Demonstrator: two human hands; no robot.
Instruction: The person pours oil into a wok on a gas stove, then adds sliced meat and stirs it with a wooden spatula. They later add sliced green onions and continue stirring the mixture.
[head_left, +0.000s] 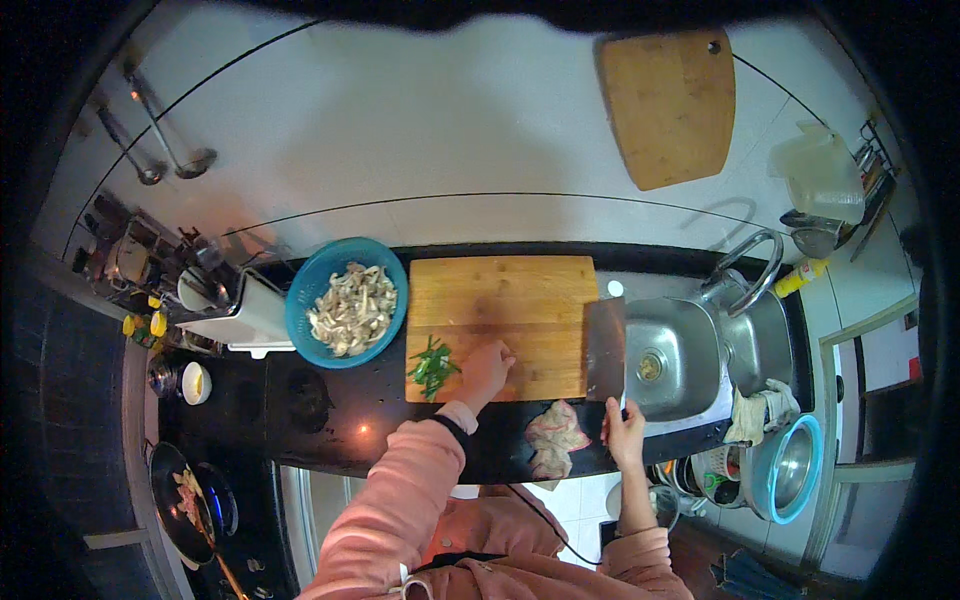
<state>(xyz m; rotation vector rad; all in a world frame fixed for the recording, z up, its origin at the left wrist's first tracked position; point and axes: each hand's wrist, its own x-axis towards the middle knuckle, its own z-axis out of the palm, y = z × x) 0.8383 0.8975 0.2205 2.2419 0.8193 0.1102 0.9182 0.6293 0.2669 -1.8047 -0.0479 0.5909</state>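
Note:
A wooden cutting board (517, 300) lies on the dark counter with chopped green vegetable pieces (433, 367) at its lower left. Over the board, just right of these greens, is my left hand (486, 371); its fingers are curled, and whether it pinches something small cannot be told. My right hand (624, 435) grips the handle of a cleaver (606, 349), whose broad blade lies between the board's right edge and the sink. Left of the board stands a blue plastic colander (298, 330) of torn mushrooms (352, 309). A crumpled cloth (556, 439) lies between my hands, below the board.
The double-bowl steel sink (675, 352) and its faucet (761, 277) are at the right. At lower left, a wok (169, 510) holds food and a utensil. A small white bowl (196, 383) sits left. Another cutting board (675, 112) hangs on the wall. Basins (806, 457) stand lower right.

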